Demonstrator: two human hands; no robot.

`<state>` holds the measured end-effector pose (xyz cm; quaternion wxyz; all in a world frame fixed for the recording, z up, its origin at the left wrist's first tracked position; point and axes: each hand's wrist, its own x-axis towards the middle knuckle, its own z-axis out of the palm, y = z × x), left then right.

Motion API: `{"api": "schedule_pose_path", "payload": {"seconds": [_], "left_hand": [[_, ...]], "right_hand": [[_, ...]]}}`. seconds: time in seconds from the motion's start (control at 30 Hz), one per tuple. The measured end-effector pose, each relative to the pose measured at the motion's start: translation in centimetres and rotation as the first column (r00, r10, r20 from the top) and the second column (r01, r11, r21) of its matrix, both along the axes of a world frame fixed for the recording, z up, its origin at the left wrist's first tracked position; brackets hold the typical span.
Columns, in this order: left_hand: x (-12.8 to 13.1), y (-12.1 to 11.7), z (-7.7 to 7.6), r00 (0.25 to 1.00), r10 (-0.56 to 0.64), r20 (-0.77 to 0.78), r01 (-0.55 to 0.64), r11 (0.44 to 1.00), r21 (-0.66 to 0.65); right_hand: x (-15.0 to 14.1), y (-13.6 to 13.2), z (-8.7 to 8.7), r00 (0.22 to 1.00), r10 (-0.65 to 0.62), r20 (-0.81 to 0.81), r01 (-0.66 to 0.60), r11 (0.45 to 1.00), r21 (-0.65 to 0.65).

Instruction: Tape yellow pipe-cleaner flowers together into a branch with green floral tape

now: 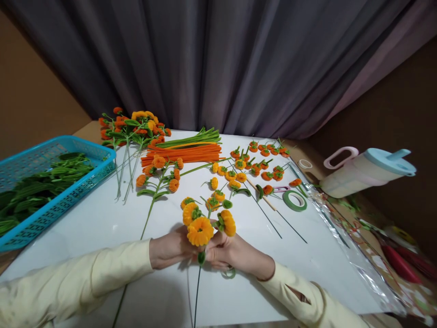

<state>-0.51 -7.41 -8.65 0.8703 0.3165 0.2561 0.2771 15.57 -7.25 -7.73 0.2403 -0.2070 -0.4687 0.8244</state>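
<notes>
In the middle of the head view, a flower spray [200,231] with yellow-orange fuzzy blossoms stands between my hands. Its thin dark stem [197,291] runs down to the bottom of the view, with a small green leaf [201,258] just below the blossoms. My left hand [173,248] is closed at the stem, its fingertips partly hidden by the blossoms. From the other side my right hand [237,253] pinches the same spot, thumb and fingers together. Beneath my right hand shows a green tape roll [229,273], mostly covered by it.
At left sits a blue basket [112,157] of green leaves. Orange pipe cleaners [184,154], a finished spray [159,182], flower bunches [136,130] and loose blossoms [241,177] lie beyond my hands. Rightward are green tape [295,201], a tumbler [362,173] and plastic wrap [368,273].
</notes>
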Motion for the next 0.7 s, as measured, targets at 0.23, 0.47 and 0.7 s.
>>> {"api": "schedule_pose_path", "payload": {"seconds": [0.23, 0.47, 0.7], "left_hand": [[0.1, 0.3, 0.6, 0.994, 0.019, -0.111, -0.021, 1.000, -0.013], [-0.4, 1.1, 2.7, 0.951, 0.037, -0.306, -0.002, 0.993, 0.115], [0.1, -0.1, 3.1, 0.824, 0.304, -0.479, -0.163, 0.936, 0.313]], "right_hand": [[0.3, -1.2, -0.5, 0.990, -0.131, 0.060, 0.129, 0.991, 0.033], [1.5, -2.6, -0.3, 0.902, -0.384, 0.200, 0.269, 0.859, 0.435], [1.4, -2.2, 1.0, 0.848, -0.407, 0.340, 0.130, 0.781, 0.611]]}}
